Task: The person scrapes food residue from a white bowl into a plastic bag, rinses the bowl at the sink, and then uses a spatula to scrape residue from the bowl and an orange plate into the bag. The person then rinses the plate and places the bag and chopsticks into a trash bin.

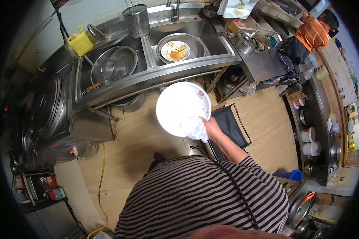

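My right hand (211,128) grips the lower right rim of a large white plate or shallow bowl (182,106), which bears a small reddish mark near its edge. Bunched under the fingers is a white cloth or paper wipe (196,130), lying against the same rim. My left hand is out of view. Beyond the plate is a steel double sink (194,62). Its right basin holds a metal basin (197,44) with a sauce-stained white bowl (176,51) in it. A metal bowl (96,70) and a wire strainer (119,64) sit in the left basin.
A yellow jug (80,42) and a tall mesh basket (136,22) stand by the sink. A black folding chair or stool (231,127) is close to my right arm. A yellow hose (101,179) crosses the floor. Another person (309,37) is at the far right.
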`<state>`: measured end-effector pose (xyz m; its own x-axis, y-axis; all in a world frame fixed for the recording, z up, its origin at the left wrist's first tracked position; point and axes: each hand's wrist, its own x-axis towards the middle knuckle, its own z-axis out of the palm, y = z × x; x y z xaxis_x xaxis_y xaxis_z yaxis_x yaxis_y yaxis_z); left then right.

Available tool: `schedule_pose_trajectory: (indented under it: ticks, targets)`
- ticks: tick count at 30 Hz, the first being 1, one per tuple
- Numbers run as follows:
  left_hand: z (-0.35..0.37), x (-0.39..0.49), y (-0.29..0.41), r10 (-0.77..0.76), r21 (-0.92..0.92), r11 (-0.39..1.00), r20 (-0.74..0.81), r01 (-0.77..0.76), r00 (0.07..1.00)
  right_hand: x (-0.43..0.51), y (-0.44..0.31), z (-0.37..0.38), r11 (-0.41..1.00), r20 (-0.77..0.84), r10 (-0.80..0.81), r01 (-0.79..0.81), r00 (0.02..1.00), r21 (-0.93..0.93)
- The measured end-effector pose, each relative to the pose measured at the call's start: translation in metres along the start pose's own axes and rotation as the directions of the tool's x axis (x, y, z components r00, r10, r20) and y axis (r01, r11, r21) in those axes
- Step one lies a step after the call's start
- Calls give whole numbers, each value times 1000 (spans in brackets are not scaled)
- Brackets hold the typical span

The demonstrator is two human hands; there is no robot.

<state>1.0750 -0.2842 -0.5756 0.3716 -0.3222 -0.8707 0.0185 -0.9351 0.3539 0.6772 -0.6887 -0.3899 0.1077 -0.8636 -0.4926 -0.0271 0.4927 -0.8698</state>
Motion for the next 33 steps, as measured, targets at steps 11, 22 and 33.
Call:
schedule_pose_trajectory:
  ticks: [11, 22, 33]
  targets:
    - [-104, 104, 392, 544, -283, 767, -190, -576, 817, 113, -68, -55, 923, -467, -44, 215, 883, 320]
    - [145, 93, 798, 603, -543, 775, 480, -324, 637, 276, -160, -114, 918, -562, -14, 233, 827, 320]
    - [302, 281, 859, -5, -734, 657, 226, 174, 974, 333, -200, -129, 986, -660, 92, 24, 746, 165]
